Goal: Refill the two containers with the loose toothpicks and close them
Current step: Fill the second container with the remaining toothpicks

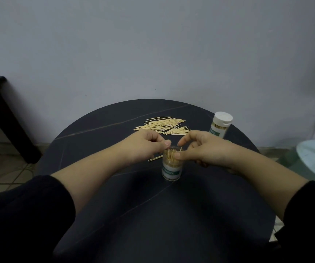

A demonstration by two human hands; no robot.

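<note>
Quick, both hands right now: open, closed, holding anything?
Left hand: fingers curled by the rim of the open container; grip cannot be told.
Right hand: grips the open container.

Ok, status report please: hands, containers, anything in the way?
Right hand holds open container at rim; left hand curled at its mouth, grip unclear. Container packed, no lid. Second container closed. Loose toothpicks piled beyond hands.

Free tabletop [115, 202] nearside; toothpick pile [162, 125] beyond

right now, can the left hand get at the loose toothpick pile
Probably yes: the left hand is at the rim of the open container, the pile lies just beyond it, and only bare table lies between.
</note>
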